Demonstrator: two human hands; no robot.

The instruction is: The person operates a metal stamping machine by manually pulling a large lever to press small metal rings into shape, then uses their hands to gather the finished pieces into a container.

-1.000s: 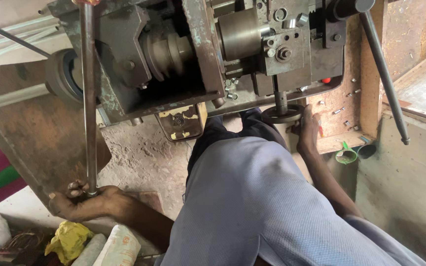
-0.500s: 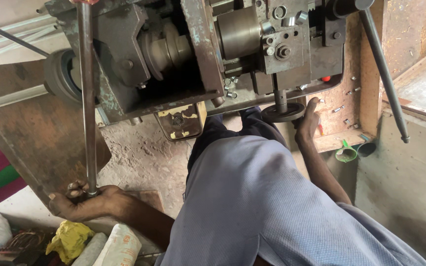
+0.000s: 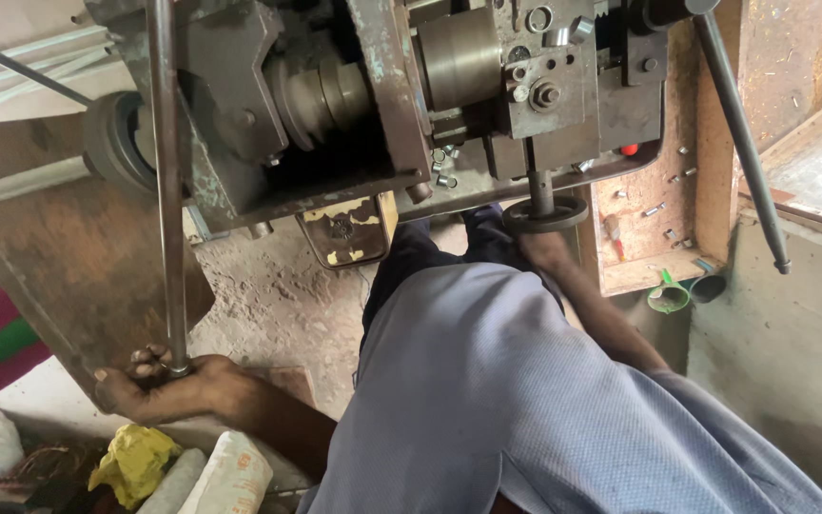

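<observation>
My left hand (image 3: 159, 385) is wrapped around the lower end of a long steel lever (image 3: 167, 190), fingers curled tight about the rod where it ends near the floor. The lever runs straight up past the front of the heavy, worn machine (image 3: 373, 105) and out of view at the top. My right hand (image 3: 546, 249) is up at the small round handwheel (image 3: 544, 215) under the machine's right part, touching its rim; my knee in grey-blue cloth hides most of that hand, so I cannot tell how firmly it grips. A second long lever (image 3: 740, 133) slants down on the far right, untouched. Just right of the handwheel a wooden tray (image 3: 658, 276) holds scattered small metal pieces. A yellow rag (image 3: 135, 462) lies below my left hand.
</observation>
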